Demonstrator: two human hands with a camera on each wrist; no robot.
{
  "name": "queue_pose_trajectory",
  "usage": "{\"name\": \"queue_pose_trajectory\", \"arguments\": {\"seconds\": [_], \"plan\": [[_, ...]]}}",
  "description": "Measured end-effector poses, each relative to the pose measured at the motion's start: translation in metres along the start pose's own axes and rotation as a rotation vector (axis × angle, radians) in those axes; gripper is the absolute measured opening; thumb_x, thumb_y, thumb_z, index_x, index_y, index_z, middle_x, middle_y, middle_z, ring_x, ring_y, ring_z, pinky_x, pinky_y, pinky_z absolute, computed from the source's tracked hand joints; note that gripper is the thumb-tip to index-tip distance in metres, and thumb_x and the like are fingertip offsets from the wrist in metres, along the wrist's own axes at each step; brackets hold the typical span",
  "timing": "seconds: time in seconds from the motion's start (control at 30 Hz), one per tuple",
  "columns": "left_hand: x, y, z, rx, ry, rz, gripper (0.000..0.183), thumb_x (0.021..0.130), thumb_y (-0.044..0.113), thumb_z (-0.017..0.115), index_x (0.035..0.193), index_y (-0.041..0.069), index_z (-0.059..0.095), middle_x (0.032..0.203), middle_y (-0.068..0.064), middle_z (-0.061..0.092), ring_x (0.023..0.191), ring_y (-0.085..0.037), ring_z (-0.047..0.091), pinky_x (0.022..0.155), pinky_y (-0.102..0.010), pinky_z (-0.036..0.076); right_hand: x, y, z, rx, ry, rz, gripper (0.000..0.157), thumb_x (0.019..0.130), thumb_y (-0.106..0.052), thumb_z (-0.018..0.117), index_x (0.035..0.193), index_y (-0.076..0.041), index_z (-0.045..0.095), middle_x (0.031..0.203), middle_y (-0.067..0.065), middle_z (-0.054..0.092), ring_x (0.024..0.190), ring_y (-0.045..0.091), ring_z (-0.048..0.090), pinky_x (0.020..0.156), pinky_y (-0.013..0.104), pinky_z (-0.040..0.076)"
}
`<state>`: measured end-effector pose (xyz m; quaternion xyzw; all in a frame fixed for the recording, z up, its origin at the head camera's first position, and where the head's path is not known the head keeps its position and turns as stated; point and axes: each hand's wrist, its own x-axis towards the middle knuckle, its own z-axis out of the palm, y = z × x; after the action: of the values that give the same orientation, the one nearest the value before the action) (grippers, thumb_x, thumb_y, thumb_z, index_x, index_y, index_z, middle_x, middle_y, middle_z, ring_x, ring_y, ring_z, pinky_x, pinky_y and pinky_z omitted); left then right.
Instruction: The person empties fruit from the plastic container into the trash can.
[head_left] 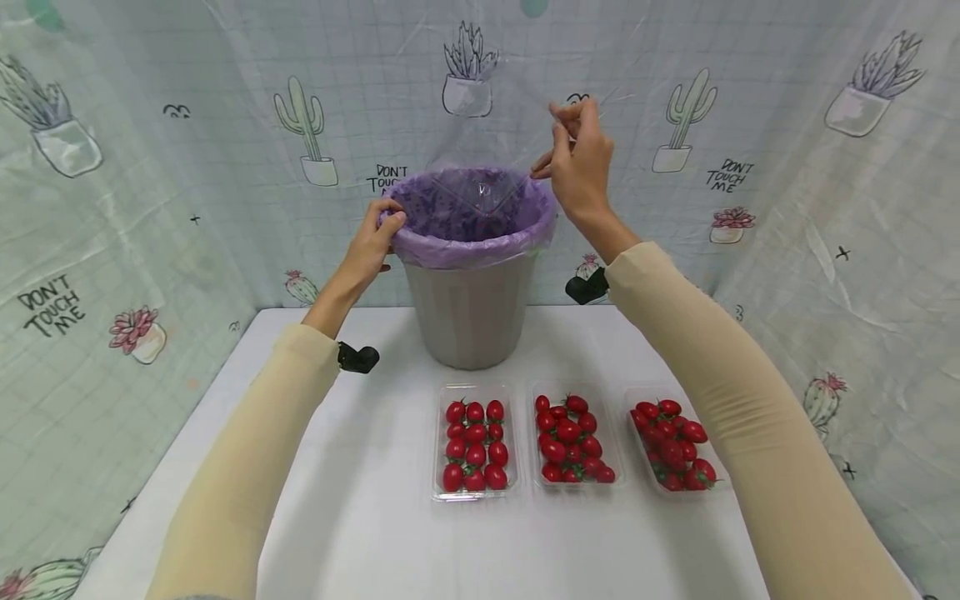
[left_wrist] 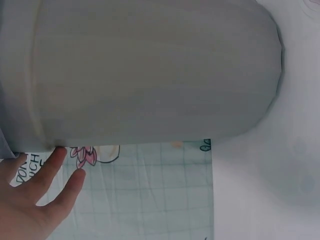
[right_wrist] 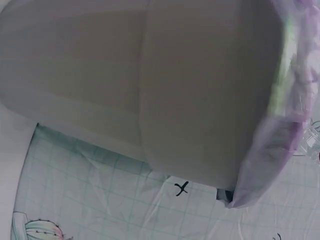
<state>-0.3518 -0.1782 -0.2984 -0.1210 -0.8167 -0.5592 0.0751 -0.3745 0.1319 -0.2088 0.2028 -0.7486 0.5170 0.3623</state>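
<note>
A grey trash bin [head_left: 471, 312] lined with a purple trash bag [head_left: 480, 250] stands upright, the bag folded over its rim. My left hand [head_left: 377, 236] grips the lined rim at the left, thumb on top. In the left wrist view, the left hand's fingers [left_wrist: 70, 192] spread beside the bin's grey wall [left_wrist: 150, 75]. Above the rim's right side, my right hand [head_left: 581, 158] pinches a thin, clear plastic piece [head_left: 483, 196] that hangs over the bin's mouth; its exact kind is unclear. The right wrist view shows the bin's wall [right_wrist: 190, 90] and bag [right_wrist: 272, 155], with the right hand out of frame.
Three clear plastic boxes of cherry tomatoes sit in front of the bin: a left box [head_left: 475, 440], a middle box [head_left: 572, 440] and a right box [head_left: 672, 446] near my right sleeve. They rest on a white table [head_left: 375, 500]. A printed curtain [head_left: 225, 125] surrounds the table.
</note>
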Motion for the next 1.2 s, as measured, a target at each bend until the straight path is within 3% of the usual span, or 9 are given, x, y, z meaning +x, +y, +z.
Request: {"name": "queue_pose_trajectory", "arguments": {"seconds": [0.2,0.3,0.47,0.67,0.77,1.1,1.2], "plan": [[-0.001,-0.002,0.0,-0.005,0.01,-0.001,0.053,0.102,0.057,0.042,0.145,0.027,0.037,0.16,-0.016,0.037,0.127,-0.044,0.055,0.093,-0.059,0.041,0.004,-0.002,-0.01,0.064,0.026,0.034,0.021,0.11,-0.014,0.045,0.126,-0.001,0.051,0.146,0.002,0.063,0.059,0.009,0.068,0.066,0.024,0.059],[-0.001,-0.001,0.0,-0.002,0.004,-0.002,0.053,0.102,0.058,0.041,0.145,0.027,0.037,0.16,-0.016,0.036,0.127,-0.043,0.055,0.091,-0.056,0.041,0.006,-0.001,-0.022,0.125,0.058,0.067,0.02,0.109,-0.013,0.046,0.125,-0.001,0.051,0.139,0.01,0.066,0.06,0.011,0.069,0.067,0.025,0.06],[-0.002,0.002,0.0,0.015,-0.001,0.005,0.054,0.102,0.059,0.041,0.146,0.027,0.036,0.161,-0.016,0.036,0.128,-0.044,0.055,0.088,-0.051,0.041,0.007,0.002,-0.045,0.165,0.103,0.124,0.019,0.109,-0.013,0.046,0.126,-0.006,0.053,0.129,0.012,0.068,0.06,0.012,0.07,0.067,0.024,0.06],[-0.001,0.003,0.0,0.019,0.002,-0.004,0.055,0.102,0.059,0.041,0.146,0.027,0.036,0.162,-0.015,0.036,0.13,-0.044,0.054,0.087,-0.049,0.041,0.001,0.003,-0.072,0.185,0.131,0.198,0.016,0.109,-0.012,0.047,0.123,-0.009,0.052,0.137,0.01,0.066,0.062,0.011,0.071,0.067,0.022,0.06],[-0.001,0.003,0.001,0.017,0.0,-0.009,0.054,0.102,0.059,0.041,0.146,0.028,0.036,0.162,-0.015,0.036,0.131,-0.045,0.054,0.087,-0.049,0.041,-0.002,0.006,-0.085,0.192,0.148,0.218,0.015,0.108,-0.013,0.048,0.123,-0.01,0.052,0.142,0.006,0.064,0.062,0.011,0.071,0.067,0.022,0.06],[-0.001,0.001,0.001,0.008,0.004,0.001,0.055,0.102,0.059,0.042,0.146,0.026,0.036,0.161,-0.015,0.036,0.129,-0.044,0.055,0.095,-0.059,0.041,-0.007,0.017,-0.118,0.318,0.201,0.275,0.013,0.107,-0.012,0.051,0.12,-0.012,0.051,0.137,0.006,0.066,0.06,0.015,0.071,0.065,0.024,0.06],[-0.002,0.0,0.001,0.009,0.005,0.006,0.055,0.102,0.058,0.041,0.146,0.026,0.036,0.161,-0.016,0.036,0.129,-0.044,0.054,0.096,-0.062,0.041,-0.008,0.02,-0.125,0.32,0.214,0.277,0.011,0.107,-0.012,0.052,0.118,-0.012,0.05,0.125,0.004,0.068,0.058,0.015,0.07,0.064,0.024,0.06]]}}
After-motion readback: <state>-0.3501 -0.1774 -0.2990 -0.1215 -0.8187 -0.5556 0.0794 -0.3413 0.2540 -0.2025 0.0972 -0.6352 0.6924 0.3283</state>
